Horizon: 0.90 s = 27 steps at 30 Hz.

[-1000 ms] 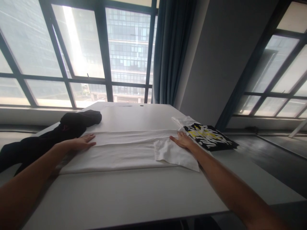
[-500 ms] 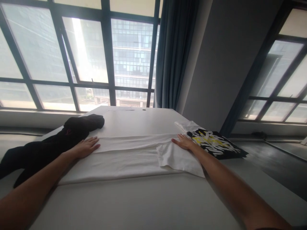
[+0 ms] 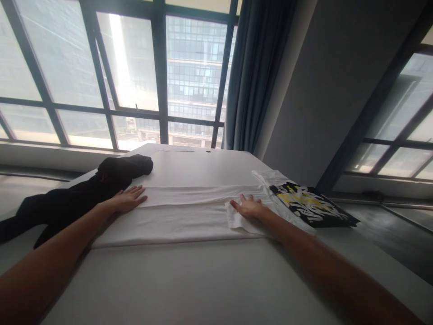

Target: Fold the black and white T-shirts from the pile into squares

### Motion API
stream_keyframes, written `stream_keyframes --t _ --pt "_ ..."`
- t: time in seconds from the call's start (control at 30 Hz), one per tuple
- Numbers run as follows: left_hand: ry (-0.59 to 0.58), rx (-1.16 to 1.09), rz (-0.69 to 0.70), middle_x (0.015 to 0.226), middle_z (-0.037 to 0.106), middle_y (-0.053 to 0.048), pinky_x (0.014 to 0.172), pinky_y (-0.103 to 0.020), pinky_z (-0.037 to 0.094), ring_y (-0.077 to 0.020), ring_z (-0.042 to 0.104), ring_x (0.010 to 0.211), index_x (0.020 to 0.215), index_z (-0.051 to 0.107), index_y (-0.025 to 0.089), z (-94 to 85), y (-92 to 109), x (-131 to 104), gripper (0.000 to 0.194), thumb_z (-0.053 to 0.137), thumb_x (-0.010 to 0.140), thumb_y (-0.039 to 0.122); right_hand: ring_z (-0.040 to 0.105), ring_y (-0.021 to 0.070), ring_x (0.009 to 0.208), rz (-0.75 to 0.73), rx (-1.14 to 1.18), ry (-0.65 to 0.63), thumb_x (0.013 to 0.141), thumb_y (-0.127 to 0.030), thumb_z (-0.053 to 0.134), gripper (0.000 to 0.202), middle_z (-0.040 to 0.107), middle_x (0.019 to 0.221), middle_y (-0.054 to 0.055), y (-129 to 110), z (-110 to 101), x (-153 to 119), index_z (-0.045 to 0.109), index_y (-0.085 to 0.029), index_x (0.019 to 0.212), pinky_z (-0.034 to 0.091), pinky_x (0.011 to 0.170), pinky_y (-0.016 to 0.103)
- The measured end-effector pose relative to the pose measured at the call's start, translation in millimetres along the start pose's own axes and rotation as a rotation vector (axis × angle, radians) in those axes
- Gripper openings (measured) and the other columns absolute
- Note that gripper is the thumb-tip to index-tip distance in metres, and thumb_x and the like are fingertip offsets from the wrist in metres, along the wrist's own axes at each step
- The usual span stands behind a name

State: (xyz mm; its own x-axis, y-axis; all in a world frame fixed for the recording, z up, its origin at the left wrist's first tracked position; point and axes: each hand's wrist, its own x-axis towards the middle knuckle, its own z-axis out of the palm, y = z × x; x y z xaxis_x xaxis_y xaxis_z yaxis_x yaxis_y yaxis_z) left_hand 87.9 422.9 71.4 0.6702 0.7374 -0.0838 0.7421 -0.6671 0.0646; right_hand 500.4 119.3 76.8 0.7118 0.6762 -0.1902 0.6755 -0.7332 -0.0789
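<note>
A white garment point(image 3: 182, 216) lies folded lengthwise across the white table point(image 3: 189, 280), with creases along its middle. My left hand point(image 3: 129, 199) rests flat with fingers spread on its left end, beside a bunched black garment point(image 3: 81, 185). On the garment's right part, my right hand point(image 3: 248, 206) lies over a short folded-over flap, probably a sleeve, its fingers apart. Part of that flap is hidden under the hand and forearm. Just beyond it at the right is a folded black cloth with white and yellow print point(image 3: 311, 203).
Tall windows point(image 3: 128, 67) stand behind the table's far edge. A blue-grey curtain point(image 3: 257, 81) and a dark pillar point(image 3: 314, 85) are at the back right. A small dark round spot point(image 3: 208, 151) shows near the table's far edge.
My right hand has moved nearer to me and left, from the garment's far edge onto the flap. My left hand stays at the left end. The view has shifted slightly.
</note>
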Motion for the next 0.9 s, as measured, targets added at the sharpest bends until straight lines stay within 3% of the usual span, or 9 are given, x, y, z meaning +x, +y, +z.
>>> stream_keyframes --t 0.1,0.23,0.47,0.67,0.8,0.9 --pt "-0.024 0.001 -0.034 0.166 0.016 -0.008 0.119 -0.058 0.018 -0.0306 0.014 0.153 0.159 0.024 0.020 -2.7 -5 1 0.078 0.017 0.094 0.063 0.003 0.0519 0.148 0.029 0.023 -0.031 0.080 -0.090 0.016 0.103 -0.002 0.167 0.017 -14 1 2 0.010 -0.028 0.162 0.008 0.107 0.077" --pt "0.017 -0.012 -0.039 0.164 0.027 -0.008 0.118 -0.053 0.024 -0.0319 0.023 0.151 0.156 0.035 0.022 -4.0 -14 3 0.074 0.021 0.094 0.060 -0.002 0.0455 0.151 -0.086 0.008 -0.007 0.085 -0.086 0.018 0.097 -0.002 0.168 0.014 -18 -9 33 0.009 -0.027 0.162 0.004 0.112 0.072" --pt "0.200 -0.003 0.006 0.144 0.057 -0.013 0.102 -0.048 0.044 -0.0353 0.050 0.132 0.135 0.064 0.022 -5.2 -11 6 0.061 0.032 0.092 0.053 0.008 0.0407 0.152 -0.277 -0.056 0.075 0.092 -0.077 0.022 0.084 0.009 0.168 0.013 -26 -21 132 0.018 -0.028 0.161 0.009 0.115 0.067" --pt "0.332 -0.110 0.055 0.122 0.069 -0.011 0.099 -0.043 0.046 -0.0312 0.060 0.113 0.117 0.074 0.023 -3.0 -2 4 0.052 0.043 0.088 0.053 0.013 0.0339 0.152 -0.434 -0.182 0.208 0.096 -0.070 0.028 0.078 0.018 0.166 0.015 -38 -36 209 0.028 -0.023 0.158 0.012 0.119 0.054" --pt "0.345 -0.182 0.071 0.116 0.070 -0.012 0.096 -0.040 0.049 -0.0308 0.063 0.108 0.108 0.076 0.021 -4.0 4 2 0.052 0.046 0.085 0.057 0.016 0.0374 0.150 -0.376 -0.311 0.327 0.096 -0.067 0.034 0.076 0.028 0.162 0.017 -56 -48 213 0.037 -0.019 0.154 0.007 0.118 0.057" --pt "0.322 -0.226 0.084 0.114 0.070 -0.010 0.091 -0.035 0.050 -0.0282 0.067 0.100 0.105 0.076 0.020 -4.8 7 0 0.054 0.043 0.085 0.058 0.031 0.0431 0.142 -0.126 -0.245 0.291 0.097 -0.064 0.033 0.074 0.037 0.155 0.025 -70 -51 199 0.047 -0.012 0.148 0.016 0.113 0.065"
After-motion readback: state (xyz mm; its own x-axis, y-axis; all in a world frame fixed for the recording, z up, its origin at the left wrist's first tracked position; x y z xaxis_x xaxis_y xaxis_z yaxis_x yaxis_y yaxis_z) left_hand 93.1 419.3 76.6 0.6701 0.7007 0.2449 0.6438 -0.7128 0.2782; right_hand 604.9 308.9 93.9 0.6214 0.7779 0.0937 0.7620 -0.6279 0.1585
